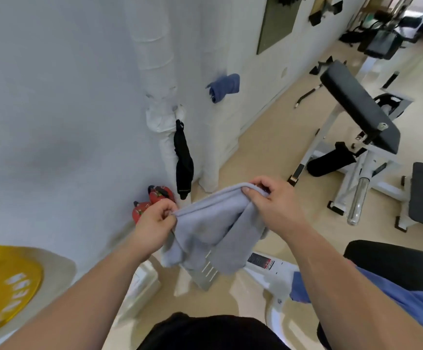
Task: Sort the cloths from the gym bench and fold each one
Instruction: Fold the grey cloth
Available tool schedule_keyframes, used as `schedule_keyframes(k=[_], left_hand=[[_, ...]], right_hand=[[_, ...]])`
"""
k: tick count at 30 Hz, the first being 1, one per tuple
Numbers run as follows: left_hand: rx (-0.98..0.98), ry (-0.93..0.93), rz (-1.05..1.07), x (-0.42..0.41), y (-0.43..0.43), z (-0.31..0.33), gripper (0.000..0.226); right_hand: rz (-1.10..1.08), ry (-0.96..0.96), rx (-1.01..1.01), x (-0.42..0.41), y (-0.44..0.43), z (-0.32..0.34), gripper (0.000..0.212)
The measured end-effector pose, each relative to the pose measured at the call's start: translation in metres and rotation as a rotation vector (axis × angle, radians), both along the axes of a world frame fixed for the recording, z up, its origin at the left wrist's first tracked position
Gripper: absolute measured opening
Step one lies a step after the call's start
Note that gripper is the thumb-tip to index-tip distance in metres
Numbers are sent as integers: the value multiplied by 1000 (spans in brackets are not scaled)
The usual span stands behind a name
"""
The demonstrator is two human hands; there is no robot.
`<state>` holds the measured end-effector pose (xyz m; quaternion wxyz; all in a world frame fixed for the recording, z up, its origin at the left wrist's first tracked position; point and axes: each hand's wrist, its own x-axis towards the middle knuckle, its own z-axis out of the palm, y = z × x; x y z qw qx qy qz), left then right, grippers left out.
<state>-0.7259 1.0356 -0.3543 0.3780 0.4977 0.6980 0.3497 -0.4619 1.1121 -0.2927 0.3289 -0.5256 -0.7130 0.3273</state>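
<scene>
while in left hand [152,224], right hand [274,205]: cloth [213,223]

The cloth [213,231] hangs between the hands: left hand [154,224] at its nine o'clock, right hand [274,202] at its one. A weight plate [6,281] lies at eight o'clock, an exercise machine [356,107] at two.

We are holding soft, matt grey terry cloth [213,223]; at three o'clock, a glossy chrome metal tube [359,200] is gleaming below smooth black padding [356,104].
</scene>
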Motion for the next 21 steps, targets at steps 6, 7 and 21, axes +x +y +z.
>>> schedule_keyframes(k=[6, 7, 21], left_hand=[[-152, 389, -172, -119, -14, -30, 31], [-180, 435, -166, -134, -18, -36, 28], [-398, 182, 463, -223, -70, -78, 21]], right_hand=[[222, -561, -226, -41, 4, -56, 16], [238, -586, -242, -49, 4, -58, 14], [-165, -762, -396, -93, 8, -61, 59]])
